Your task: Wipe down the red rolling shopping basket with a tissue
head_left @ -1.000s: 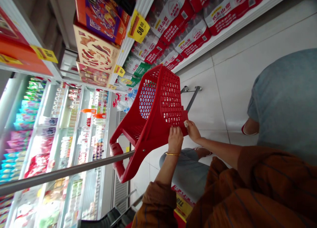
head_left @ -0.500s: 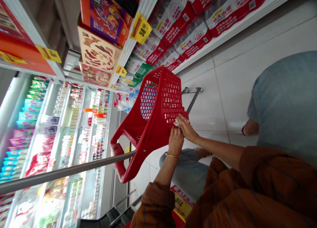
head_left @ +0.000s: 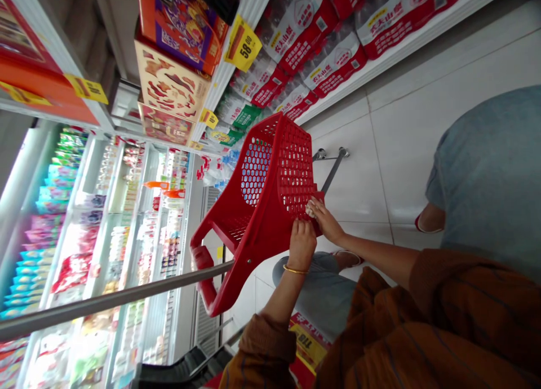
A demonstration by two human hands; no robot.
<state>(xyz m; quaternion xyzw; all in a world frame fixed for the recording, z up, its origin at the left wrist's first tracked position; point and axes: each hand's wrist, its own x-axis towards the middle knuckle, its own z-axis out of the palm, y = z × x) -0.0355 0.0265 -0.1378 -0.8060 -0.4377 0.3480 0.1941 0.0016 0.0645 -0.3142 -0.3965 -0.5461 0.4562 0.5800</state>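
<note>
A small red plastic shopping cart (head_left: 264, 231) with a perforated basket stands tilted across the middle of the view. My left hand (head_left: 302, 245), with a gold bracelet at the wrist, has its fingers curled against the lower side of the basket. Just to its right, my right hand (head_left: 326, 217) is pressed to the basket's lower corner. Under its fingertips is a small crumpled white wad (head_left: 310, 210), tissue-like, partly hidden. Both hands are close together and touch the red plastic.
Shrink-wrapped bottled water (head_left: 321, 73) lines the low shelf ahead, with boxed goods (head_left: 171, 84) beside it. Packed lit shelves (head_left: 139, 225) stand on the left. A grey metal bar (head_left: 127, 296) crosses at left. My knees (head_left: 490, 175) rise over the tiled floor (head_left: 406, 141).
My right hand has slid slightly right along the basket with the white wad. My left hand keeps its place on the basket. The whole view has shifted a little.
</note>
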